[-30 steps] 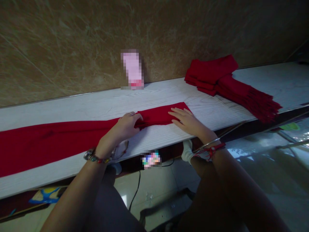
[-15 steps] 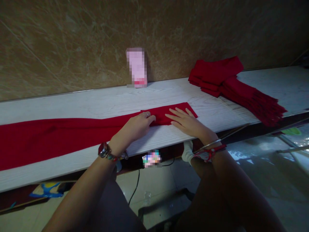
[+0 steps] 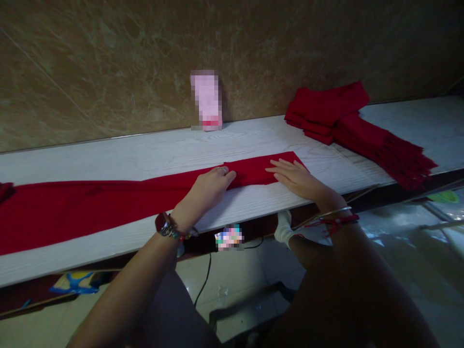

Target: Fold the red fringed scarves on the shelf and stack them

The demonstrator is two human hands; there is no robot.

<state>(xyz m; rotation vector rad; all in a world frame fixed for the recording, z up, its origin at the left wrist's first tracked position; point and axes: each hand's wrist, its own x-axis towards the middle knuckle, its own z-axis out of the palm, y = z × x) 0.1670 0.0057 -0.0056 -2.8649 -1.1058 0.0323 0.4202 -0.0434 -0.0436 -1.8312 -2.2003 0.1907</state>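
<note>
We find the red cloth (image 3: 90, 205) laid lengthwise along the tabletop (image 3: 108, 159), running from the left edge of view to just past the right grip.

Status of grips:
- Left grip (image 3: 212, 187): fingers curled down on the cloth where the narrow section begins; we cannot tell whether they pinch it, as the fingertips are hidden.
- Right grip (image 3: 293, 178): fingers spread, palm down, on the cloth near its right end.

Progress: we judge the cloth part-way worked. Done: the right section lies narrow and flat, with a layered edge beside the left grip. Left: the stretch further left is wide and not folded to that width. A folded red bundle (image 3: 326, 116) with fringe rests beyond the right grip, apart from the cloth.
</note>
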